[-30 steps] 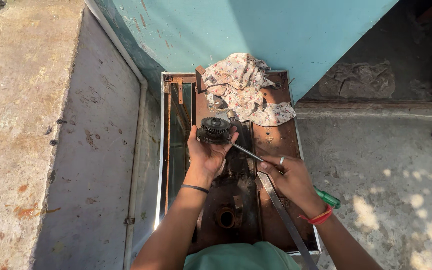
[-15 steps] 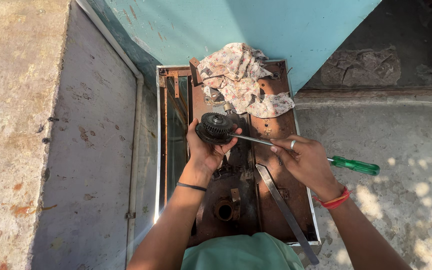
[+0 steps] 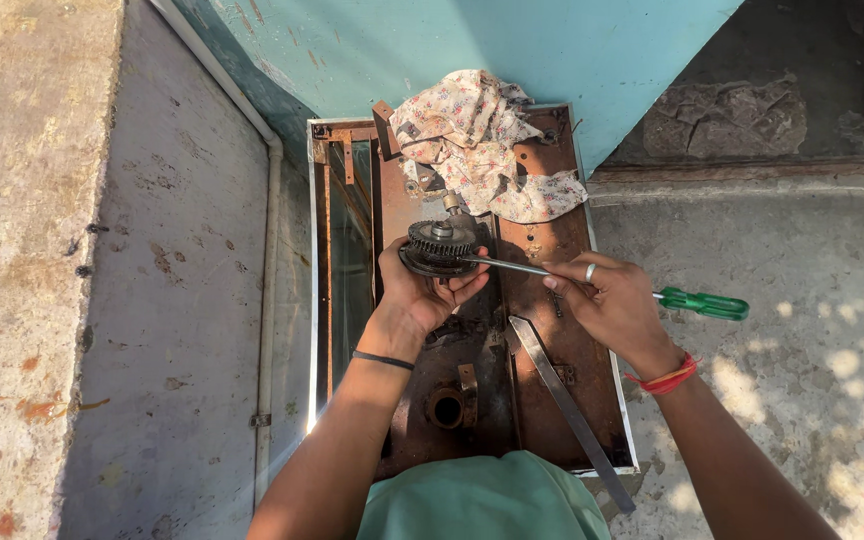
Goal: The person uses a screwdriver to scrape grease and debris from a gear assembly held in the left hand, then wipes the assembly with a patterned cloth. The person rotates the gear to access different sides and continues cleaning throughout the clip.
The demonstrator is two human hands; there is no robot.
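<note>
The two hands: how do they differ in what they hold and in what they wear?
The left hand cups a dark toothed gear from below, while the right hand pinches the metal shaft of a green-handled screwdriver whose tip meets the gear. The left wrist has a thin black band; the right wrist has a red band and a finger ring. Both are bare and work over the rusty metal frame.

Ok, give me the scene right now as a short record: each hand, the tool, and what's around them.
left hand: holds a dark toothed gear from below
right hand: grips a screwdriver by its shaft, green handle pointing right
tool tip: against the gear's side
beneath: rusty metal frame, with a flat metal strip lying on it
behind: flowered rag on the frame's far end
</note>
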